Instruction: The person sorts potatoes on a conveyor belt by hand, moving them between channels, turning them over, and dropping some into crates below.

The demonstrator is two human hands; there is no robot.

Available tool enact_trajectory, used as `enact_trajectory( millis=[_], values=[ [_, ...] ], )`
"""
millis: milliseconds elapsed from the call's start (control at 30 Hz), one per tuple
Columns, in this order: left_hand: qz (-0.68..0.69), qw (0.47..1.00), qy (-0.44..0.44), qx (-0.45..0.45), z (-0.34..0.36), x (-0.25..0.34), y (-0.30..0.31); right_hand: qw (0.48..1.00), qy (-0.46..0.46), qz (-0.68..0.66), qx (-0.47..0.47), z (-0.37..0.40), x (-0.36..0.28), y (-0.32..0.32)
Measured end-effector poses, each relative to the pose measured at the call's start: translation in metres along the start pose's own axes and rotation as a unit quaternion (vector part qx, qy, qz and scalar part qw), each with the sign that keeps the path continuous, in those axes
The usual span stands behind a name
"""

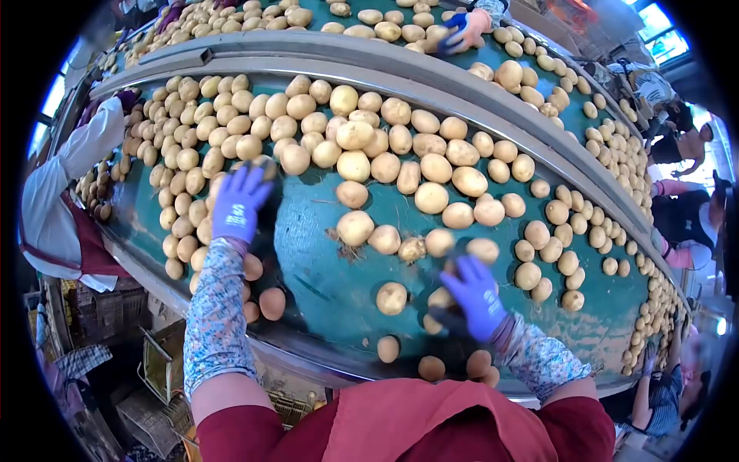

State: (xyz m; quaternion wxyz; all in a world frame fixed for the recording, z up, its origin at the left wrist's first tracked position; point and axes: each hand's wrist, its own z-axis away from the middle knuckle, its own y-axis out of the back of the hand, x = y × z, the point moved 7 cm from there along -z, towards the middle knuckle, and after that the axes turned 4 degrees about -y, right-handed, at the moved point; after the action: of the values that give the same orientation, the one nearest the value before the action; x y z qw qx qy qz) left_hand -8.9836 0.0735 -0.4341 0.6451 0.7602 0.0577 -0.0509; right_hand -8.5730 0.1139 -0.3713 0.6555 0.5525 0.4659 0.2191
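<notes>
My left hand (240,206), in a purple glove, reaches over the left group of potatoes (202,173). Its fingers are stretched out against potatoes at the edge of that group, and its palm side is hidden. Nearer the front of the green conveyor belt (308,239), my right hand (473,296) wears a matching glove and has its fingers apart. A potato (441,299) lies between its thumb and fingers, with another potato (433,323) just below; motion blurs the fingertips. Beside this hand, a potato (392,298) sits on the belt.
A metal rail (400,73) separates this belt from a second one behind, where a co-worker's gloved hand (464,32) touches potatoes. Another person's sleeve (92,142) is at the left. Crates (158,366) stand below the belt's front edge. More people are at the right.
</notes>
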Motion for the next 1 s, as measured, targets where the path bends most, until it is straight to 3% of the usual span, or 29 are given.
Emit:
enact_trajectory(
  millis=[33,67,100,133,200,300,333,367,400,433,500,533,567,600,633,667,733,800,833,900,933,1000],
  values=[
    [-0.011,0.999,0.044,0.013,-0.006,-0.017,0.008,0.998,0.031,0.004,-0.047,-0.005,-0.023,-0.001],
    [-0.015,0.999,0.046,-0.008,-0.006,-0.024,0.011,0.996,0.024,-0.076,-0.034,-0.017,-0.029,0.009],
    [-0.013,0.998,0.046,0.029,-0.001,-0.033,0.008,0.997,-0.006,-0.069,-0.028,-0.035,-0.023,0.015],
    [0.028,0.995,0.082,0.055,0.009,-0.042,0.004,0.990,-0.024,-0.125,0.063,-0.049,-0.004,0.018],
    [0.092,0.983,0.110,0.115,0.019,-0.033,0.039,0.952,-0.089,-0.262,0.133,-0.108,0.008,0.065],
    [0.195,0.968,0.091,0.129,0.056,-0.006,0.057,0.961,-0.178,-0.190,0.093,-0.144,0.018,0.069],
    [0.223,0.964,0.067,0.130,0.079,0.012,0.054,0.972,-0.174,-0.149,0.046,-0.145,0.012,0.056],
    [0.251,0.958,0.041,0.131,0.097,0.033,0.053,0.995,-0.094,-0.031,-0.032,-0.142,0.001,0.031],
    [0.387,0.921,0.045,0.008,0.083,0.065,0.075,0.995,-0.064,0.056,-0.050,-0.136,-0.021,0.012],
    [0.435,0.897,-0.056,0.052,0.082,0.097,0.092,0.987,-0.037,0.144,-0.067,-0.126,-0.046,-0.007],
    [0.480,0.853,-0.203,0.027,0.099,0.161,0.100,0.990,-0.061,0.025,-0.121,-0.108,-0.060,-0.033],
    [0.553,0.795,-0.248,-0.027,0.096,0.188,0.109,0.989,-0.066,-0.045,-0.124,-0.107,-0.056,-0.036],
    [0.547,0.787,-0.281,-0.050,0.111,0.210,0.093,0.982,-0.073,-0.118,-0.127,-0.103,-0.051,-0.037],
    [0.531,0.795,-0.282,-0.082,0.112,0.210,0.089,0.970,-0.078,-0.191,-0.127,-0.104,-0.049,-0.033],
    [0.514,0.803,-0.280,-0.113,0.113,0.208,0.085,0.994,-0.031,-0.096,0.039,-0.119,-0.040,-0.003],
    [0.526,0.804,-0.259,-0.099,0.112,0.199,0.083,0.987,-0.067,-0.069,0.130,-0.132,-0.023,0.021],
    [0.545,0.809,-0.208,-0.064,0.109,0.175,0.075,0.941,-0.232,-0.065,0.237,-0.151,0.043,0.044],
    [0.532,0.832,-0.140,-0.068,0.105,0.147,0.057,0.914,-0.311,-0.181,0.189,-0.178,0.102,0.025],
    [0.517,0.847,-0.104,-0.073,0.102,0.136,0.049,0.925,-0.309,-0.158,0.157,-0.192,0.118,0.005],
    [0.520,0.846,-0.104,-0.062,0.099,0.119,0.049,0.943,-0.247,0.057,0.217,-0.221,0.059,0.003],
    [0.504,0.853,-0.122,-0.055,0.100,0.117,0.047,0.926,-0.250,0.134,0.250,-0.228,0.043,-0.017],
    [0.495,0.852,-0.159,-0.053,0.092,0.116,0.045,0.955,-0.239,0.094,0.150,-0.251,-0.014,-0.029]
  ],
)
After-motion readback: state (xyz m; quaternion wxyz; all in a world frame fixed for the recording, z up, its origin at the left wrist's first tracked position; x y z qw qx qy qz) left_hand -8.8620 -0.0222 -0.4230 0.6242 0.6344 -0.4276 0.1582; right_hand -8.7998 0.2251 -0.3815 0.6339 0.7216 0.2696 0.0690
